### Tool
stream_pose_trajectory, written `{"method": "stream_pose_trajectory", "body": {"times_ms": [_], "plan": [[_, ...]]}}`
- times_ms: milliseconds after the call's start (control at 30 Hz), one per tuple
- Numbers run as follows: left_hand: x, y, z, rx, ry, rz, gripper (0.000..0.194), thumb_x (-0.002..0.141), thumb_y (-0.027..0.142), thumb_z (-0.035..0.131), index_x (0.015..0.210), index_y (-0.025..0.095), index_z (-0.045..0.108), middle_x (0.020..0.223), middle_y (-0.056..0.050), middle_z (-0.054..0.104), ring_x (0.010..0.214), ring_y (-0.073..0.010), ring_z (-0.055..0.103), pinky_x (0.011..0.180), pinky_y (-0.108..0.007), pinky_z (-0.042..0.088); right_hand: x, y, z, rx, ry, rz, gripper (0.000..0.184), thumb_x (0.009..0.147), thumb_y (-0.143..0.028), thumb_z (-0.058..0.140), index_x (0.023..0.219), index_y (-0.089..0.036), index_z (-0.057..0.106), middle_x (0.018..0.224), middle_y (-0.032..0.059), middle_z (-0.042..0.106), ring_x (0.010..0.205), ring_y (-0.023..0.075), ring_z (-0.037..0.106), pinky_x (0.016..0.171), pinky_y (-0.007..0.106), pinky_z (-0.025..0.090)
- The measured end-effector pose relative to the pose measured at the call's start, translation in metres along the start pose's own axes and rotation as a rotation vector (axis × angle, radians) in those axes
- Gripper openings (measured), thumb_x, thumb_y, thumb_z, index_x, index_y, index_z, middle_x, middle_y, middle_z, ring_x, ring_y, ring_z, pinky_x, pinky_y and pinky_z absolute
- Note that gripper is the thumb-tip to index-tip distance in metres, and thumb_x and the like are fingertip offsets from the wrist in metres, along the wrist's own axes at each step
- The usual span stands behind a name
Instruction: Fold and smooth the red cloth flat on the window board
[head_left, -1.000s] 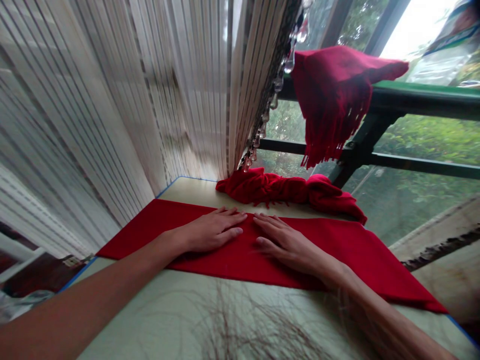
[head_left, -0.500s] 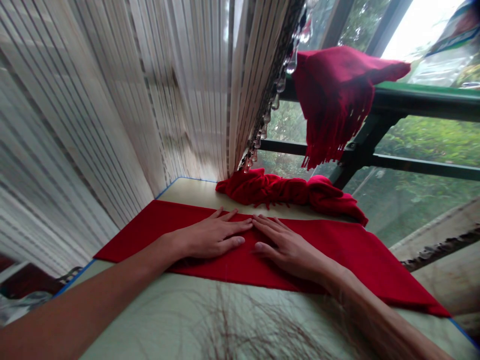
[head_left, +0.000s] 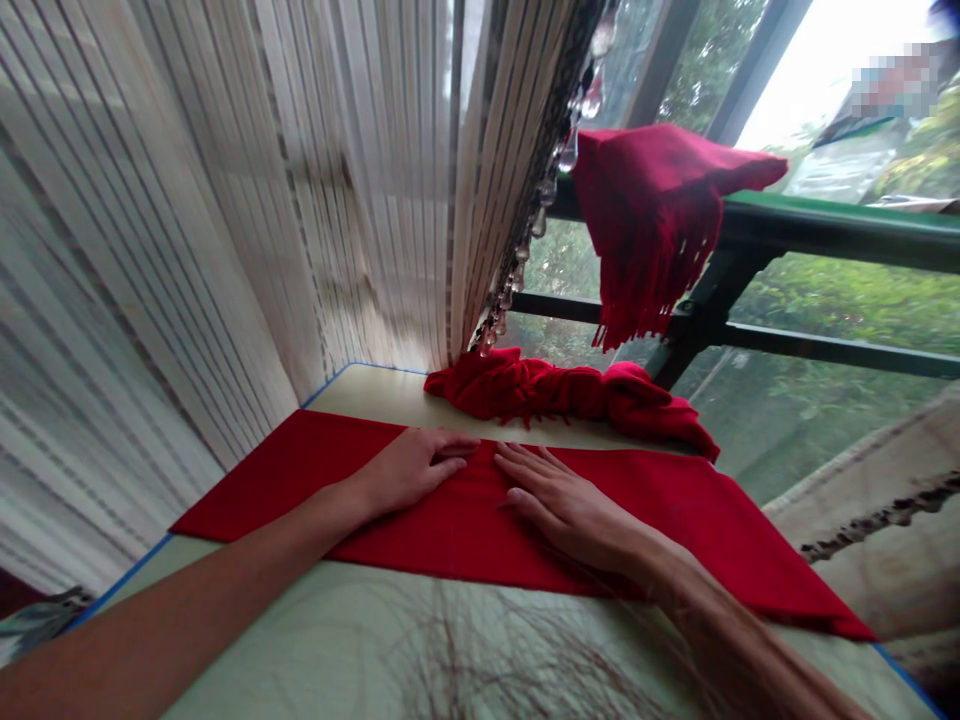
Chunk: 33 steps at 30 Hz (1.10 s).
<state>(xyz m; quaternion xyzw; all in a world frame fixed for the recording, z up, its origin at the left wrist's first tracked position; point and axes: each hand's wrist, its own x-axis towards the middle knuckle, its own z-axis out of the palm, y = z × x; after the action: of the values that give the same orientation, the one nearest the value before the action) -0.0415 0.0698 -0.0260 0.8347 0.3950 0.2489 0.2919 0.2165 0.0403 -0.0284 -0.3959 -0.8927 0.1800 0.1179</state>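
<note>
A long red cloth [head_left: 420,545], folded into a flat strip, lies across the pale table [head_left: 300,620] from its left edge to its right edge. My left hand [head_left: 412,465] rests on the middle of the cloth near its far edge, fingers stretched toward the right and the thumb apart. Just to the right, my right hand [head_left: 570,505] lies flat on the same cloth with its fingers extended. A small gap of cloth separates the two hands. Neither hand grips anything.
Behind the folded cloth, a bunched red cloth with fringe [head_left: 540,390] lies along the table's far side. A red fringed scarf [head_left: 652,220] hangs over the green window rail [head_left: 840,225]. Striped curtains [head_left: 210,200] with a beaded trim [head_left: 536,220] stand at the left.
My left hand has turned, its fingers now together and lower toward the cloth's far edge. My right hand stays nearly in place. The whole view has shifted slightly.
</note>
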Motion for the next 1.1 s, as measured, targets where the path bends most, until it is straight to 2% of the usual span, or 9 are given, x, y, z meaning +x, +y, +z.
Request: {"method": "stream_pose_trajectory", "body": {"times_ms": [67, 200, 333, 467, 600, 800, 933, 1100], "plan": [[-0.002, 0.001, -0.002, 0.002, -0.042, 0.012, 0.043, 0.094, 0.033, 0.057, 0.134, 0.02, 0.061, 0.138, -0.004, 0.063, 0.125, -0.0212, 0.06, 0.11, -0.032, 0.042, 0.0, 0.0, 0.0, 0.007, 0.005, -0.001, 0.061, 0.104, -0.053, 0.027, 0.154, -0.019, 0.03, 0.162, 0.0081, 0.026, 0.152, 0.024, 0.017, 0.126, 0.052, 0.015], [-0.004, 0.002, -0.008, 0.19, -0.133, 0.053, 0.051, 0.096, 0.036, 0.057, 0.146, 0.024, 0.05, 0.151, -0.005, 0.05, 0.139, -0.0237, 0.045, 0.118, -0.037, 0.031, 0.0, -0.001, 0.0, 0.021, 0.02, -0.005, 0.06, 0.103, -0.053, 0.033, 0.154, -0.02, 0.033, 0.161, 0.0089, 0.028, 0.151, 0.0256, 0.02, 0.125, 0.052, 0.018], [-0.005, 0.003, -0.011, 0.295, -0.237, 0.102, 0.058, 0.097, 0.045, 0.059, 0.15, 0.028, 0.043, 0.159, -0.003, 0.036, 0.149, -0.0234, 0.029, 0.122, -0.039, 0.022, 0.0, -0.001, -0.001, 0.012, 0.027, -0.02, 0.06, 0.103, -0.053, 0.036, 0.154, -0.021, 0.033, 0.161, 0.0095, 0.029, 0.151, 0.0261, 0.021, 0.125, 0.052, 0.017], [-0.006, 0.005, -0.011, 0.378, -0.296, 0.143, 0.073, 0.095, 0.059, 0.057, 0.155, 0.028, 0.032, 0.163, -0.004, 0.027, 0.151, -0.0231, 0.022, 0.123, -0.04, 0.015, 0.0, -0.002, -0.001, 0.0, 0.025, -0.017, 0.063, 0.102, -0.054, 0.036, 0.154, -0.019, 0.032, 0.162, 0.0104, 0.028, 0.151, 0.0262, 0.019, 0.125, 0.052, 0.017], [-0.009, 0.012, -0.012, 0.457, -0.341, 0.121, 0.088, 0.09, 0.072, 0.053, 0.158, 0.025, 0.024, 0.165, -0.005, 0.018, 0.152, -0.0254, 0.015, 0.124, -0.042, 0.01, 0.0, -0.003, -0.001, -0.007, 0.015, -0.021, 0.066, 0.102, -0.055, 0.036, 0.154, -0.014, 0.032, 0.162, 0.0127, 0.028, 0.151, 0.0273, 0.02, 0.125, 0.053, 0.019], [-0.014, 0.019, -0.008, 0.502, -0.376, 0.104, 0.102, 0.084, 0.08, 0.05, 0.16, 0.023, 0.013, 0.166, -0.007, 0.008, 0.153, -0.0301, 0.007, 0.124, -0.048, 0.003, 0.0, -0.003, -0.001, -0.027, 0.017, -0.018, 0.065, 0.102, -0.054, 0.036, 0.154, -0.014, 0.033, 0.162, 0.0133, 0.028, 0.151, 0.0265, 0.021, 0.125, 0.052, 0.02], [-0.018, 0.021, -0.006, 0.502, -0.386, 0.095, 0.105, 0.083, 0.084, 0.045, 0.161, 0.022, 0.009, 0.166, -0.008, 0.004, 0.153, -0.0323, 0.004, 0.123, -0.051, 0.001, 0.0, -0.001, 0.0, 0.002, 0.043, -0.028, 0.062, 0.101, -0.054, 0.04, 0.154, -0.022, 0.033, 0.162, 0.0107, 0.029, 0.151, 0.0264, 0.022, 0.124, 0.052, 0.02], [-0.019, 0.02, -0.005, 0.503, -0.387, 0.098, 0.108, 0.081, 0.087, 0.043, 0.161, 0.022, 0.01, 0.166, -0.009, 0.006, 0.153, -0.0342, 0.003, 0.122, -0.054, 0.001, -0.001, 0.0, 0.0, -0.003, 0.046, -0.025, 0.063, 0.101, -0.053, 0.043, 0.154, -0.021, 0.034, 0.161, 0.0112, 0.03, 0.15, 0.0274, 0.024, 0.124, 0.052, 0.021]]}}
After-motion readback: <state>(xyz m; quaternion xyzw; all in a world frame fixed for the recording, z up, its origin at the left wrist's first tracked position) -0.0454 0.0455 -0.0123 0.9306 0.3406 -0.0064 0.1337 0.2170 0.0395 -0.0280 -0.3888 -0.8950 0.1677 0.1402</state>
